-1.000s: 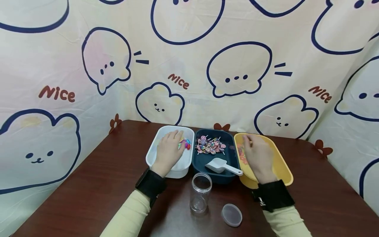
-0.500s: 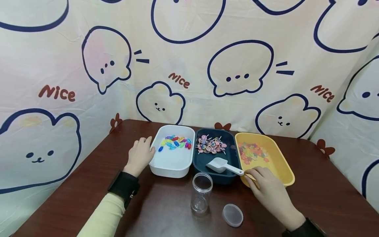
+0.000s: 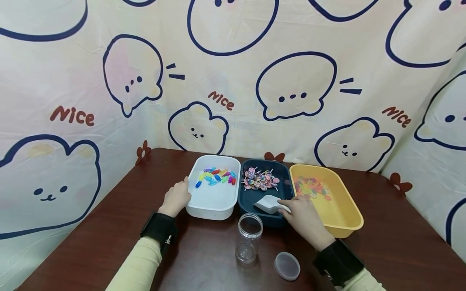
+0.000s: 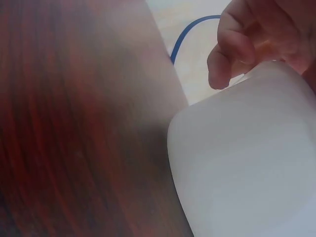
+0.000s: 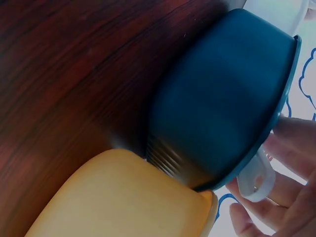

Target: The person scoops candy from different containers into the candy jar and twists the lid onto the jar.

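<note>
My left hand (image 3: 177,199) is at the left rim of the white bin (image 3: 211,205), its curled fingers (image 4: 236,47) at the edge in the left wrist view. Small colourful wrapped candies (image 3: 217,176) lie inside that bin. Over the near right corner of the dark blue bin (image 3: 251,202), my right hand (image 3: 305,215) grips the handle of a white scoop (image 3: 268,203). The handle's end (image 5: 256,180) shows among the fingers in the right wrist view. Behind the scoop, lollipops (image 3: 259,179) lie heaped in the blue bin.
A yellow bin (image 3: 344,206) with gummy-like candies (image 3: 311,186) stands right of the blue one. Nearer stand an open clear jar (image 3: 248,240) and, flat on the brown table (image 3: 207,262), a round translucent lid (image 3: 287,266). A patterned cloth (image 3: 240,81) hangs behind.
My left hand has moved from over the white bin to its left rim. My right hand has gone from the yellow bin to the scoop's handle and taken hold of it.
</note>
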`<state>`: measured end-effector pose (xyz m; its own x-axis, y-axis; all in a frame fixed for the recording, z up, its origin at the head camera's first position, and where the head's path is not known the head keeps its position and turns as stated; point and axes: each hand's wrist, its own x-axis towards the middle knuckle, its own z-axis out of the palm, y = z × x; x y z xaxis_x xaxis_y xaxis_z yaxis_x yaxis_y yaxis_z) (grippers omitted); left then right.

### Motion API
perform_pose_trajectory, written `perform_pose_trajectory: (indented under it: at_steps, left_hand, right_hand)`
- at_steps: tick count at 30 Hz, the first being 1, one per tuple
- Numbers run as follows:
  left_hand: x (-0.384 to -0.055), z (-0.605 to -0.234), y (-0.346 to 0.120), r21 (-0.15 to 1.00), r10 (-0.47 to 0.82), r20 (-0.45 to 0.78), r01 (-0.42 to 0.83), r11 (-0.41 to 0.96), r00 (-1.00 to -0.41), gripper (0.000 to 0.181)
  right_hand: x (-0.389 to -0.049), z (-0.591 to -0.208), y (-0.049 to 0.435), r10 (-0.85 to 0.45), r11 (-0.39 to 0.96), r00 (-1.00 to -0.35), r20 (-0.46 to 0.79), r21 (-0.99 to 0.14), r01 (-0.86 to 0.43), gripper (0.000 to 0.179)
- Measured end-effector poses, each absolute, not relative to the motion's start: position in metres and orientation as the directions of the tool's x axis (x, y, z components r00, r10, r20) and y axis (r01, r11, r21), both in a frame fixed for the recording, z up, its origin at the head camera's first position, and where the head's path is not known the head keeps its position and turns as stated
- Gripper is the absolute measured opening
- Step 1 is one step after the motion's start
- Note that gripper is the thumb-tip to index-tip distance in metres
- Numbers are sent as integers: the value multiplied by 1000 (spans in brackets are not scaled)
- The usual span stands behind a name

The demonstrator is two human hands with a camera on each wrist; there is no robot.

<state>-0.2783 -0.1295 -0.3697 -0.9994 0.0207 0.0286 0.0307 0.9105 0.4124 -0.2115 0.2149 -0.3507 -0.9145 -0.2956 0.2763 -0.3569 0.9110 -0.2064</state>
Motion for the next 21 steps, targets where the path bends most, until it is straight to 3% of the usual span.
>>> perform_pose_trajectory:
  at_steps: [10, 14, 21]
  left_hand:
    - [-281, -370, -131, 414, 26, 19, 32, 910, -999, 58]
    - [-283, -368, -131, 430, 22, 5, 22, 903, -1000, 59]
    - [-284, -369, -126, 436, -14, -26, -24, 899, -1000, 58]
  right_hand:
    - [-226, -343, 209, -295, 893, -942, 157, -305, -331, 22]
    - [-233, -332, 206, -311, 871, -934, 174, -341, -354, 28]
    - [-251, -302, 176, -440, 836, -875, 203, -264, -481, 29]
